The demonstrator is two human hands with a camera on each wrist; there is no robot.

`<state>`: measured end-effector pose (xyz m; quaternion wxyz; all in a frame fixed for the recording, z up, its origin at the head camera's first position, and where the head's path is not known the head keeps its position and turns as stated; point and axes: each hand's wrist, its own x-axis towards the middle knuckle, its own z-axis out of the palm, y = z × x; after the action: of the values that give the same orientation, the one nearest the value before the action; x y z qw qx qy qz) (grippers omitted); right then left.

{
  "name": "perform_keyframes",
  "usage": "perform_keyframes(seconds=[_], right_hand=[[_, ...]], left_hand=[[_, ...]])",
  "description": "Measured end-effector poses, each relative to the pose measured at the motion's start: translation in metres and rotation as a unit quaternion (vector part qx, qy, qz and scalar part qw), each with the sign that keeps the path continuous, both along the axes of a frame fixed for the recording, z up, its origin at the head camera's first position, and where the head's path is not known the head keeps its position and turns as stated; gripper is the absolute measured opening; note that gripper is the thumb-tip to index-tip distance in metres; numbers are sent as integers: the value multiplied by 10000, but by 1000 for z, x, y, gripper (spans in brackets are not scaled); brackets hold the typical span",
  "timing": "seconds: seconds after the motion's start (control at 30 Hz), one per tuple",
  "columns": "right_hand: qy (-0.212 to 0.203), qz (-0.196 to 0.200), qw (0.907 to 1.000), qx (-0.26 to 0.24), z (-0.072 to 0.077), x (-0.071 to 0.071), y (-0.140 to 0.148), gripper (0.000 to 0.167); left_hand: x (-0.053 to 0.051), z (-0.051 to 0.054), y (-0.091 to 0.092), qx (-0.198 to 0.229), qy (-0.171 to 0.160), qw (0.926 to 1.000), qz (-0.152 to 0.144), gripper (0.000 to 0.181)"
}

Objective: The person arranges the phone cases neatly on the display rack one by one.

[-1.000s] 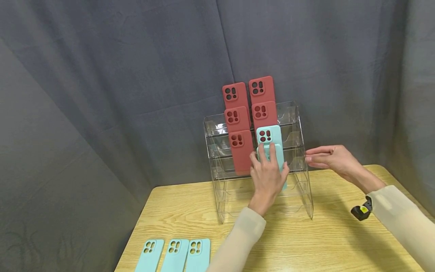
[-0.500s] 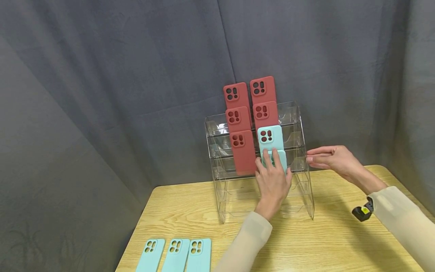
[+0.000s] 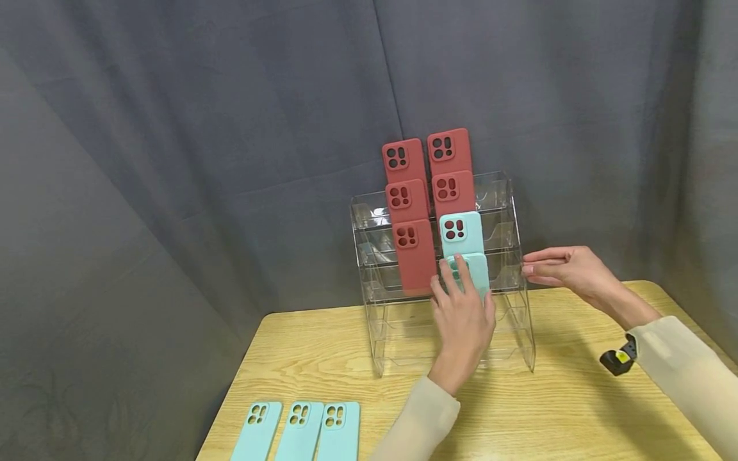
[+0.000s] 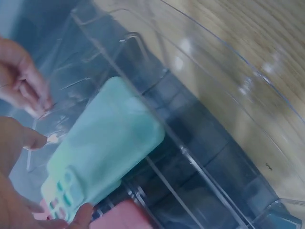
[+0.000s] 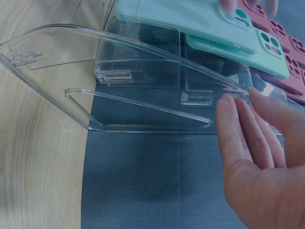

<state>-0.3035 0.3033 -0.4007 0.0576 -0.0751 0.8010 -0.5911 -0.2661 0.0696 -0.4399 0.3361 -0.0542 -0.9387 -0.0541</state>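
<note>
A clear tiered display stand holds red phone cases and two mint phone cases in overlapping rows. My left hand rests its fingertips on the camera end of the lower mint case, thumb near its right side. In the left wrist view that case leans in the stand, and the thumb is apart from it. Just behind it stands the upper mint case. My right hand pinches the stand's right side edge between thumb and fairly straight fingers, also visible in the right wrist view.
Three mint phone cases lie side by side at the front left of the wooden table. The stand's lowest tiers are low at the front. A grey curtain hangs behind. A black device hangs at the right wrist.
The lower mint case has slid down into its tier, and my left hand moved down and slightly right with it. My left fingers now touch it more loosely. The right hand stayed put.
</note>
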Motion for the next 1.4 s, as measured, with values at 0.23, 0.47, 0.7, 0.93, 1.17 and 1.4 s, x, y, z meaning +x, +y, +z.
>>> perform_keyframes(seconds=[0.23, 0.47, 0.7, 0.93, 1.17, 1.4], right_hand=[[-6, 103, 9998, -155, -3, -1, -2, 65], [-49, 90, 9997, -244, -3, -1, 2, 66], [-46, 159, 9994, -296, -3, -1, 2, 65], [-19, 112, 9998, -167, 1, 0, 2, 67], [6, 119, 9994, -331, 2, 0, 3, 65], [-27, 118, 9995, -307, -4, -2, 3, 66]], left_hand=[[24, 3, -54, 1038, -267, 9933, -437, 52], [48, -11, -110, 1871, -936, 9743, -839, 28], [66, -33, -161, 1260, -2015, 9676, -854, 33], [75, -53, -210, 382, -2356, 9701, -434, 41], [86, -64, -242, 559, -3190, 9433, -730, 55], [97, -72, -255, 738, -4181, 9021, -775, 64]])
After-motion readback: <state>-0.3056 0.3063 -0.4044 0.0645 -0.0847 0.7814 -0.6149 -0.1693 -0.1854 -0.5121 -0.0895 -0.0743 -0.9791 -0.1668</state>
